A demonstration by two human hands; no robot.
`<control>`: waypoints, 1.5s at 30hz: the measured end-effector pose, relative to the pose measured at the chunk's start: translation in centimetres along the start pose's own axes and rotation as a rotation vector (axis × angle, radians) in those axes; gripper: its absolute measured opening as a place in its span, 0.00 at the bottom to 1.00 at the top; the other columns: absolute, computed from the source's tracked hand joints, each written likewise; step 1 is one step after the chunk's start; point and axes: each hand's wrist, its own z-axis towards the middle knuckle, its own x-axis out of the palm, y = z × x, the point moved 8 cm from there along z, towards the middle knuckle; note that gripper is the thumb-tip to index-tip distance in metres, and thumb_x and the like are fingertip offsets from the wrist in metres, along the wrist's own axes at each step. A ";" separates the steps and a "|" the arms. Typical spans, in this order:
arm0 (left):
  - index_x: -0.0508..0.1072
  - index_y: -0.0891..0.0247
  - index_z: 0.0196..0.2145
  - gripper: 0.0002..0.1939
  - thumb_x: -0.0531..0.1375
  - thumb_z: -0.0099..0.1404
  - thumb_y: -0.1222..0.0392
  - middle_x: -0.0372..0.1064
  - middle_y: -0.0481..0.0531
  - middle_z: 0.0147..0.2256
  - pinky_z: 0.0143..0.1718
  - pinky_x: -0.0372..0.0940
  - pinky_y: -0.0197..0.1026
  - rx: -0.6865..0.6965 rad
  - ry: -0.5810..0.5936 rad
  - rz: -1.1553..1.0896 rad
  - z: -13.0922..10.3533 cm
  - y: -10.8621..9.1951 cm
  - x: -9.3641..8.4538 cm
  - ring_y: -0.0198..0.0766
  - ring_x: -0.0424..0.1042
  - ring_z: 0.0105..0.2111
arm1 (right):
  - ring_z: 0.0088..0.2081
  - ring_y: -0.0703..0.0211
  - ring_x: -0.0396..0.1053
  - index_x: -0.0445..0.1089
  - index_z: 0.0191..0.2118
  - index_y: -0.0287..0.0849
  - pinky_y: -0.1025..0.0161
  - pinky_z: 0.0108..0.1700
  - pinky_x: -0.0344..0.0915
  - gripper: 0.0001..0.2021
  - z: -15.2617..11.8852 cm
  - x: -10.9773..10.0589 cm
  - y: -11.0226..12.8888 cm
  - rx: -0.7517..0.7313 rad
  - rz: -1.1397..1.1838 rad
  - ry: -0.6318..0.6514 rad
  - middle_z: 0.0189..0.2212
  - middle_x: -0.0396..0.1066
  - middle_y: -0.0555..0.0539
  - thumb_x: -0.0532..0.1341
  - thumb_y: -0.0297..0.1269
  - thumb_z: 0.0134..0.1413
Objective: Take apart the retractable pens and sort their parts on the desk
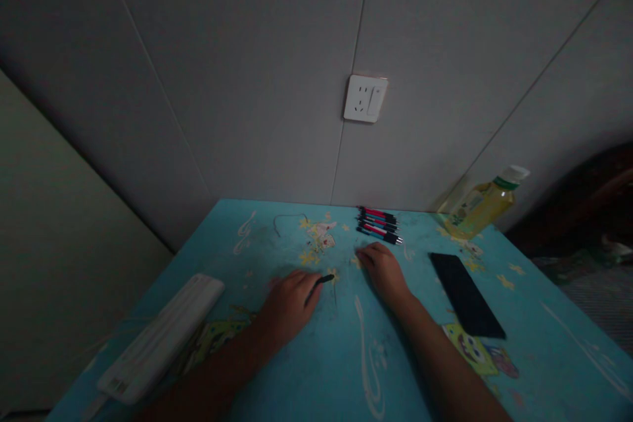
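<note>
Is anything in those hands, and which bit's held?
The left hand holds a dark pen along its slimmer part, with the thicker end poking out. Whether the curled right hand holds anything can't be told.

in the middle of the frame, the left hand (291,300) hides part of its own fingers, and its grip on the pen (325,278) is too dim to make out. the fingertips of the right hand (384,271) curl under, out of sight. the left forearm (222,362) and right forearm (440,349) are cut off by the bottom edge, as is the table (306,382). at lower left, the strip (165,339) bears a label (117,384) too small to read. at far right, a dark heap (583,201) is blurred and cut off.
</note>
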 end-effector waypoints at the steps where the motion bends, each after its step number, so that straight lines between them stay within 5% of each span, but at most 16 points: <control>1: 0.74 0.58 0.47 0.12 0.53 0.70 0.61 0.75 0.53 0.39 0.43 0.67 0.45 -0.003 0.002 0.012 0.0 0.0 0.0 0.42 0.74 0.41 | 0.42 0.55 0.71 0.75 0.47 0.42 0.60 0.49 0.64 0.12 0.0 -0.1 -0.1 0.014 -0.009 -0.006 0.39 0.74 0.43 0.56 0.37 0.65; 4: 0.74 0.57 0.47 0.12 0.54 0.70 0.60 0.76 0.52 0.39 0.41 0.66 0.46 -0.010 0.014 0.045 -0.1 0.1 0.3 0.43 0.75 0.40 | 0.42 0.54 0.71 0.71 0.54 0.42 0.59 0.49 0.64 0.15 0.1 -0.2 -0.2 0.046 -0.036 -0.019 0.41 0.74 0.42 0.57 0.37 0.64; 14: 0.75 0.56 0.47 0.12 0.54 0.70 0.59 0.76 0.52 0.39 0.43 0.66 0.45 0.004 0.054 0.076 -0.1 0.3 0.9 0.42 0.75 0.40 | 0.44 0.53 0.70 0.71 0.52 0.41 0.57 0.50 0.64 0.14 0.0 -0.8 0.2 0.021 -0.049 -0.020 0.41 0.74 0.42 0.60 0.37 0.62; 19: 0.75 0.54 0.48 0.13 0.54 0.71 0.58 0.75 0.51 0.39 0.43 0.66 0.43 0.018 0.107 0.071 0.1 0.1 0.9 0.41 0.74 0.41 | 0.45 0.51 0.69 0.72 0.50 0.42 0.54 0.51 0.64 0.13 -1.4 -2.1 5.2 -0.124 0.127 -0.050 0.42 0.73 0.41 0.56 0.38 0.65; 25: 0.75 0.60 0.41 0.09 0.55 0.71 0.59 0.73 0.50 0.38 0.45 0.66 0.43 0.171 0.098 0.100 0.3 -1.6 0.1 0.40 0.72 0.41 | 0.40 0.56 0.71 0.72 0.45 0.45 0.59 0.47 0.65 0.14 -3.5 0.2 11.1 -0.191 0.445 0.246 0.37 0.75 0.46 0.49 0.39 0.70; 29: 0.73 0.60 0.41 0.06 0.56 0.71 0.60 0.72 0.49 0.39 0.41 0.65 0.43 0.141 0.085 0.133 0.1 -1.4 0.3 0.41 0.72 0.41 | 0.28 0.62 0.68 0.70 0.34 0.43 0.65 0.35 0.63 0.19 -3.7 1.6 10.3 -0.082 0.505 0.335 0.25 0.70 0.51 0.47 0.41 0.71; 34: 0.72 0.58 0.44 0.07 0.56 0.71 0.58 0.72 0.48 0.39 0.36 0.63 0.41 0.106 0.132 0.168 -0.2 -0.6 1.1 0.39 0.74 0.38 | 0.25 0.63 0.66 0.69 0.31 0.43 0.66 0.33 0.61 0.19 -3.7 1.8 9.4 -0.053 0.482 0.348 0.22 0.68 0.53 0.49 0.43 0.70; 45: 0.74 0.60 0.41 0.12 0.53 0.73 0.54 0.76 0.48 0.35 0.38 0.64 0.39 0.070 0.191 -0.031 0.2 -0.6 0.5 0.38 0.75 0.36 | 0.42 0.55 0.70 0.72 0.47 0.46 0.59 0.48 0.65 0.11 -3.4 -0.4 10.4 -0.291 0.463 0.233 0.39 0.74 0.46 0.53 0.38 0.68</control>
